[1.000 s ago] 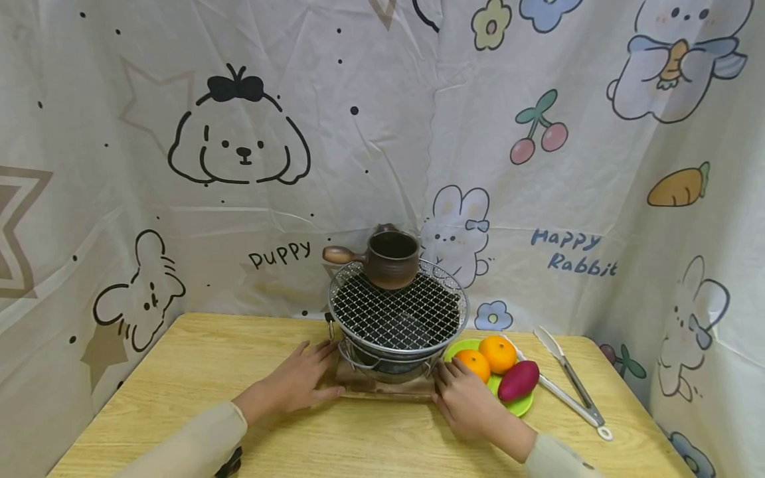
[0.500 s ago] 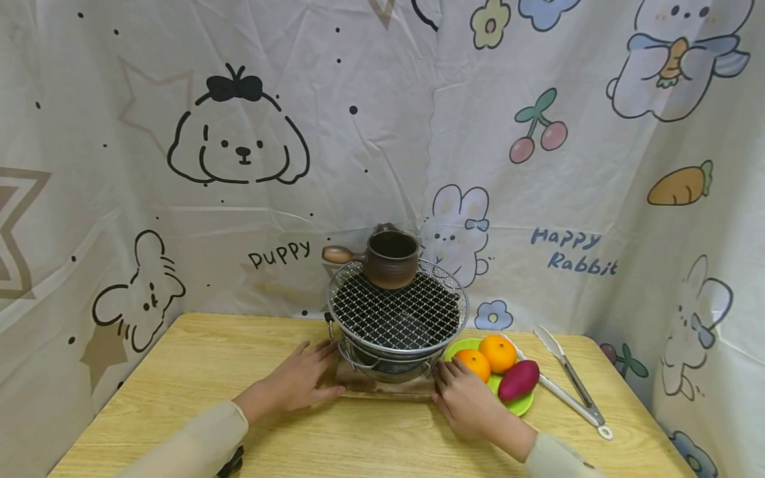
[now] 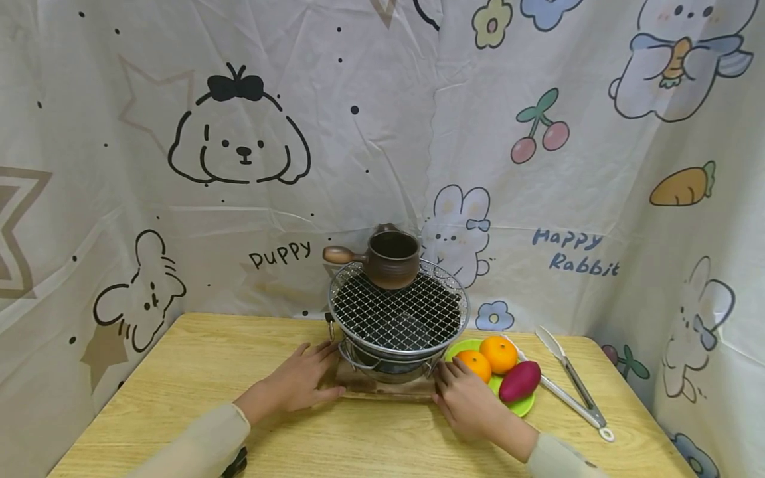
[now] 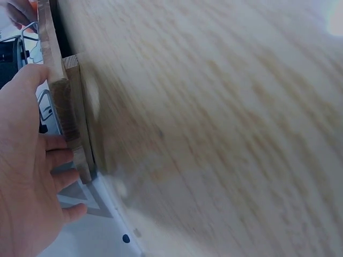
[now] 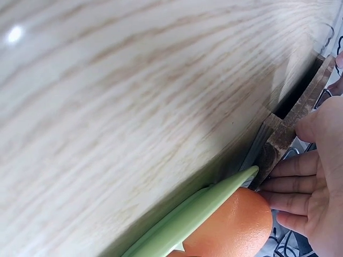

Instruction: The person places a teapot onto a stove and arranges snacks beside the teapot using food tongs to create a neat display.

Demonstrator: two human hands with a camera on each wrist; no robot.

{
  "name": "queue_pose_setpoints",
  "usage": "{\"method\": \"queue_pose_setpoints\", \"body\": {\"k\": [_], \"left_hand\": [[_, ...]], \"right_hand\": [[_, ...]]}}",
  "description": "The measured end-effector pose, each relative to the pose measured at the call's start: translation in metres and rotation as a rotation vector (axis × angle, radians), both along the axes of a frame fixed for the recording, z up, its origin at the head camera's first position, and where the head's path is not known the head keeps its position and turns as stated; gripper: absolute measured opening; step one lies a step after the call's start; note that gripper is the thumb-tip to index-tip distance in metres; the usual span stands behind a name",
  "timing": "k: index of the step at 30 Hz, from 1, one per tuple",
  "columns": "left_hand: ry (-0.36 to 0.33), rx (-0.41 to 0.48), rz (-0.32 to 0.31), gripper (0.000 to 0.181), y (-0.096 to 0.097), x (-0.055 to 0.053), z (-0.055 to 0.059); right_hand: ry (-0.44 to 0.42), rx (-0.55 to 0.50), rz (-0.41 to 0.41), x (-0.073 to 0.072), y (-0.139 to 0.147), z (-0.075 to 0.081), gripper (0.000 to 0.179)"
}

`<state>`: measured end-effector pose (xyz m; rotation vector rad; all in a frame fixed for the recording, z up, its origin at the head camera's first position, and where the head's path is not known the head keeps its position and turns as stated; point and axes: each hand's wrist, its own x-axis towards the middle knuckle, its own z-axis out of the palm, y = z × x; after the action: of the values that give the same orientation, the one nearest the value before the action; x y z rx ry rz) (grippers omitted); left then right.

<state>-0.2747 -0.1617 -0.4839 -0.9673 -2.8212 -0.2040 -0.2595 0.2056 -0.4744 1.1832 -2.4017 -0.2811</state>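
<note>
A round tabletop grill with a wire mesh [image 3: 397, 318] stands on a low wooden board [image 3: 388, 389]. On the back of the mesh sits a brown clay pot [image 3: 391, 269], its handle pointing left. My left hand [image 3: 297, 380] lies at the board's left front corner, thumb along the front edge and fingers against the side. At the opposite corner, my right hand [image 3: 465, 399] touches the board with its thumb in front and fingers on the right side. In the right wrist view those fingers [image 5: 292, 184] look fairly straight, close to an orange [image 5: 233, 227].
Right of the grill, a green plate [image 3: 521, 407] holds oranges [image 3: 499, 354] and a magenta oval piece of produce [image 3: 519, 382]. Metal tongs [image 3: 576, 384] lie spread beyond it. A printed cloth [image 3: 382, 133] hangs behind the wooden table [image 3: 335, 445].
</note>
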Motion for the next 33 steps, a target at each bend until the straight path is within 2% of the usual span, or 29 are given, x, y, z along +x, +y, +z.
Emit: {"method": "queue_pose_setpoints", "body": {"k": [8,18,23,33], "left_hand": [[0.006,-0.012,0.002,0.079,0.0,0.0,0.004],[0.021,-0.013,-0.001,0.08,0.001,-0.001,0.001],[-0.011,-0.021,0.017,0.081,0.001,-0.001,0.003],[-0.002,-0.024,0.023,0.08,0.002,0.0,0.005]], "right_hand": [[0.004,0.004,0.004,0.0,0.0,0.002,0.044],[-0.098,-0.006,-0.034,0.004,-0.002,0.009,0.042],[-0.09,-0.009,-0.027,0.002,-0.001,0.01,0.041],[-0.072,-0.017,-0.005,-0.001,0.001,0.012,0.043]]}}
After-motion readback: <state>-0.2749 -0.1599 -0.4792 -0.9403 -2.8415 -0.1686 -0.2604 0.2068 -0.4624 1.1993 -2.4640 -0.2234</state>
